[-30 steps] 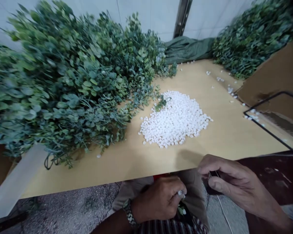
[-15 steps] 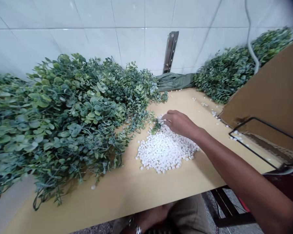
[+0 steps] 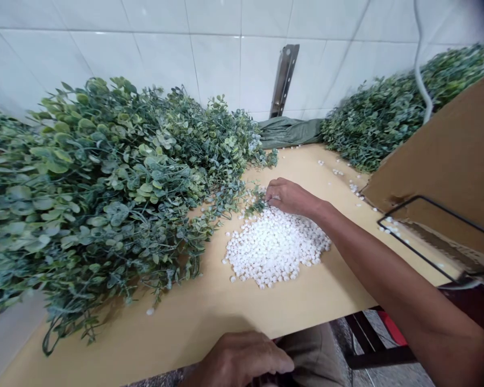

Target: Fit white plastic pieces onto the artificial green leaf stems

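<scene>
My right hand (image 3: 289, 196) reaches across the tan table (image 3: 210, 317) to the far edge of a heap of small white beads (image 3: 276, 247). Its fingers are curled together at a green sprig (image 3: 257, 203) at the tip of the big leafy pile (image 3: 105, 188); whether they grip it I cannot tell. My left hand (image 3: 246, 359) rests at the table's near edge, knuckles up and fingers curled down over something dark that is mostly hidden.
A second mound of green sprigs (image 3: 391, 113) lies at the back right, beside a brown cardboard sheet (image 3: 447, 156) and a black wire frame (image 3: 431, 236). A folded green cloth (image 3: 290, 131) sits against the tiled wall. Loose white beads (image 3: 353, 185) are scattered near the cardboard.
My right hand went from my lap out to the bead heap, then slid slightly farther left to the sprig. My left hand rose to the table's near edge. The view tilted up.
</scene>
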Demonstrator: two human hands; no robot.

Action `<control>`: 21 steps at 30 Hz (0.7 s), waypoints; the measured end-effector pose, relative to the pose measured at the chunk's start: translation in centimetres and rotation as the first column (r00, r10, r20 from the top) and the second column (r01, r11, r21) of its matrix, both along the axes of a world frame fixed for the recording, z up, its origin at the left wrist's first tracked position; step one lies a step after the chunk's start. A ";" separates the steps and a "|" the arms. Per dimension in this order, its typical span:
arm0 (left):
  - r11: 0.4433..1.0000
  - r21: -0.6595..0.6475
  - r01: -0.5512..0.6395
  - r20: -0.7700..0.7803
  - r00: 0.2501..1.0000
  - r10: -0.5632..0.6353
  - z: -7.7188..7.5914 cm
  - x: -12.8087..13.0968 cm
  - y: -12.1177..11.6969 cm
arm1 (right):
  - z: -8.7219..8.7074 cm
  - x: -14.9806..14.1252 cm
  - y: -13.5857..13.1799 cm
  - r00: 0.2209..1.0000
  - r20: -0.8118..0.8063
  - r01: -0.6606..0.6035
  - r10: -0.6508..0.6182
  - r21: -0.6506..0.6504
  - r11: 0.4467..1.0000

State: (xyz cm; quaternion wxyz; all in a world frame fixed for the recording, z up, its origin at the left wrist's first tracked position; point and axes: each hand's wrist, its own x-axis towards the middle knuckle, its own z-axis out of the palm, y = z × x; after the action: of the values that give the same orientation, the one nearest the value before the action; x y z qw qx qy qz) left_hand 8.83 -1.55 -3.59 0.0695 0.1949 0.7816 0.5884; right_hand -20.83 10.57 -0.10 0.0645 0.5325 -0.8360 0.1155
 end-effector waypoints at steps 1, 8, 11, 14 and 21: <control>0.999 0.003 -0.037 -0.010 0.999 0.037 0.7 -0.2 0.1 | 0.0 0.1 0.1 1.000 -0.003 0.002 -0.002 -0.034 0.999; 0.877 0.178 -0.447 0.281 0.877 0.390 3.6 -2.7 1.6 | 0.2 2.2 2.3 0.999 0.022 0.030 -0.025 -0.307 0.951; 0.718 0.390 -0.577 0.478 0.793 0.378 3.7 -4.5 2.4 | 0.4 4.2 3.3 0.997 0.065 0.057 -0.033 -0.424 0.904; 0.565 0.526 -0.636 0.569 0.756 0.323 3.9 -6.1 3.2 | 0.7 7.4 3.9 0.993 0.104 0.099 -0.051 -0.542 0.834; 0.346 0.768 -0.539 0.495 0.842 0.214 4.2 -7.3 4.0 | 0.1 16.4 4.5 0.992 0.085 -0.037 0.097 -0.538 0.842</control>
State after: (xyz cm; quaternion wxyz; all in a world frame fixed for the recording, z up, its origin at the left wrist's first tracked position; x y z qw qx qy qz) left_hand 1.56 2.47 0.60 -0.0612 -0.0812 0.3573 0.9284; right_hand -4.39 15.08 -0.03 0.1607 0.5151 -0.7538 0.3750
